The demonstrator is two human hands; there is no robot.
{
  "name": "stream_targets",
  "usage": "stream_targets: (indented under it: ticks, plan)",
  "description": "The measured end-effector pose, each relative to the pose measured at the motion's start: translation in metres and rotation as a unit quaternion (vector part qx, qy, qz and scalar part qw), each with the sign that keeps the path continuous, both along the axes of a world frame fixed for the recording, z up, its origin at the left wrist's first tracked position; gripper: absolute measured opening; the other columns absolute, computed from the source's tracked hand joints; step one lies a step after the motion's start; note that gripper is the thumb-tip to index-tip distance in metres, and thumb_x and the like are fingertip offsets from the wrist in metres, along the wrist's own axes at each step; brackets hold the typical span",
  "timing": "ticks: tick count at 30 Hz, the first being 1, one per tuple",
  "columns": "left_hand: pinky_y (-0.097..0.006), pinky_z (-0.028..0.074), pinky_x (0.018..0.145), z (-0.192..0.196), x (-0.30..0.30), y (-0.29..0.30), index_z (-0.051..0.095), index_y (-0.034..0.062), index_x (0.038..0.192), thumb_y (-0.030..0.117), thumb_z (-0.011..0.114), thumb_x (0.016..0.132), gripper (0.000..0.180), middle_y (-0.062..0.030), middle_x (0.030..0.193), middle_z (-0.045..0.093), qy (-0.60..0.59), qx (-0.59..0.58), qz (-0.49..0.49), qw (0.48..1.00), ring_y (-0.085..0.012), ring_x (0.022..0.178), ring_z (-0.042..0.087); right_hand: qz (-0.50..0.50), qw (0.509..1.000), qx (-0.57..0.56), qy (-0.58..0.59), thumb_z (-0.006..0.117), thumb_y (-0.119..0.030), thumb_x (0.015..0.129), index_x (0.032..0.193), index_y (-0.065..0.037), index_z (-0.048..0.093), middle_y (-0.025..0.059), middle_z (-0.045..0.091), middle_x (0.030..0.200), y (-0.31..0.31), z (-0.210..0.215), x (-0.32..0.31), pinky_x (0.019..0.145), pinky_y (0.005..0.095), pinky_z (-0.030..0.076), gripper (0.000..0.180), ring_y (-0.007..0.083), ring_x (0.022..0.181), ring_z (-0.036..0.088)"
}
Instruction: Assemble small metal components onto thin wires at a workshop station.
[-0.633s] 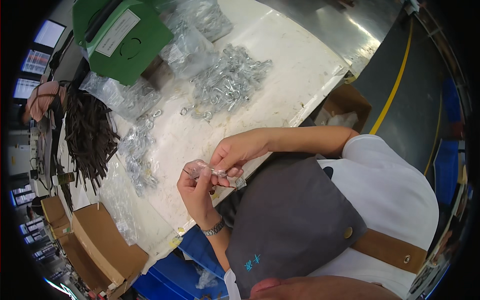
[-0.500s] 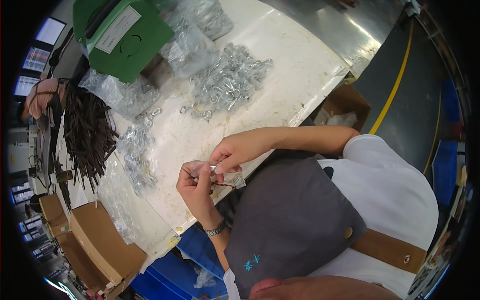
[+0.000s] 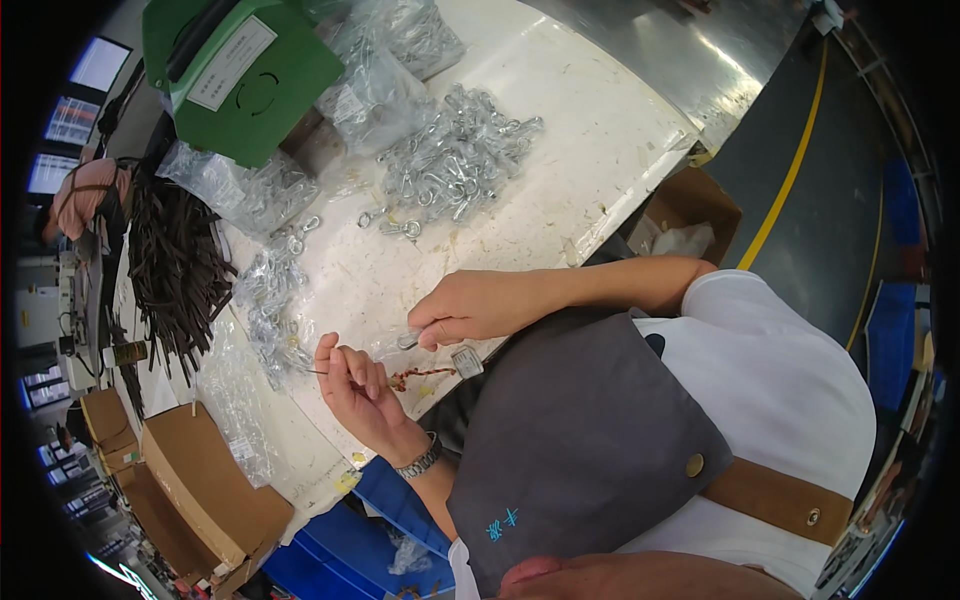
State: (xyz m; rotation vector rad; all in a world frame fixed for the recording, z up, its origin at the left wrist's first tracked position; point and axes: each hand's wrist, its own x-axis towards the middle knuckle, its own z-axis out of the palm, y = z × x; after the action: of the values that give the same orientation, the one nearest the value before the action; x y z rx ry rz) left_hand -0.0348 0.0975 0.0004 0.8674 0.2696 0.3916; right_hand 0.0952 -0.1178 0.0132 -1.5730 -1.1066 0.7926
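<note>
- A thin cord [image 3: 420, 375] with a small white tag [image 3: 466, 361] stretches between your two hands, just above the bench [image 3: 600, 150] edge.
- Your right hand [image 3: 470, 308] pinches a small metal hook [image 3: 408, 341] at the cord's end.
- Your left hand [image 3: 355, 385] grips the cord's other end, fingers closed.
- A pile of metal hooks [image 3: 455, 160] lies farther out, near a green box [image 3: 245, 75].

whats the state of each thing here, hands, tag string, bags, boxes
left hand: pinching one end of the red string
right hand: pinching a small metal piece
red string: stretched between the hands, small tag hanging off it
metal hooks: loose in a heap on the table
clear bags: filled, lying flat
green box: shut
cardboard box: flaps closed
dark straps: piled loose
</note>
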Motion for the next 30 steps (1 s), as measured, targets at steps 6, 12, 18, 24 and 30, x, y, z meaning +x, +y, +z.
stream_targets:
  ticks: [6,12,18,24,30]
  plan:
    - [-0.021,0.043,0.076,0.040,-0.010,-0.024,0.056,-0.0004,0.152,0.007,0.052,0.108,0.045,-0.0010,0.097,0.068,0.203,0.363,-0.218,0.883,-0.0075,0.084,0.056,0.077,0.992,-0.016,0.103,0.059,-0.024,0.107,0.091,0.000,0.061,0.0046,0.055,0.072,-0.010,0.001,0.009,0.067,0.0341,0.044,0.030,0.0143,0.069,0.052]
    - [-0.021,0.039,0.063,0.047,-0.011,-0.057,0.062,-0.0013,0.146,0.011,0.051,0.111,0.039,-0.0003,0.085,0.067,0.197,0.454,-0.163,0.853,-0.0046,0.070,0.049,0.025,0.990,-0.021,0.139,0.057,-0.020,0.106,0.096,0.002,0.068,0.0067,0.065,0.078,-0.006,-0.015,0.002,0.071,0.0323,0.049,0.026,0.0156,0.072,0.058]
    - [-0.024,0.051,0.069,0.024,-0.006,-0.049,0.059,0.0009,0.149,0.002,0.052,0.107,0.042,-0.0042,0.085,0.070,0.217,0.352,-0.207,0.887,-0.0082,0.075,0.060,-0.029,0.995,-0.007,0.096,0.055,-0.017,0.105,0.094,0.001,0.069,0.0074,0.071,0.082,-0.003,-0.025,-0.007,0.073,0.0346,0.052,0.025,0.0175,0.075,0.063]
    - [-0.024,0.050,0.066,-0.003,-0.005,-0.061,0.068,-0.0024,0.137,0.000,0.054,0.107,0.033,-0.0051,0.082,0.069,0.161,0.428,-0.035,0.889,-0.0086,0.074,0.061,-0.077,0.995,0.008,0.064,0.057,-0.018,0.105,0.088,0.001,0.068,0.0059,0.069,0.075,0.003,-0.015,-0.017,0.066,0.0352,0.050,0.027,0.0177,0.068,0.061]
    - [-0.023,0.048,0.069,0.030,0.001,-0.041,0.071,-0.0021,0.128,0.003,0.058,0.105,0.027,-0.0036,0.080,0.066,0.218,0.394,-0.137,0.882,-0.0077,0.076,0.061,-0.125,0.992,-0.022,-0.001,0.064,-0.023,0.103,0.087,0.000,0.070,0.0056,0.067,0.071,-0.010,0.007,0.016,0.062,0.0353,0.047,0.029,0.0203,0.063,0.060]
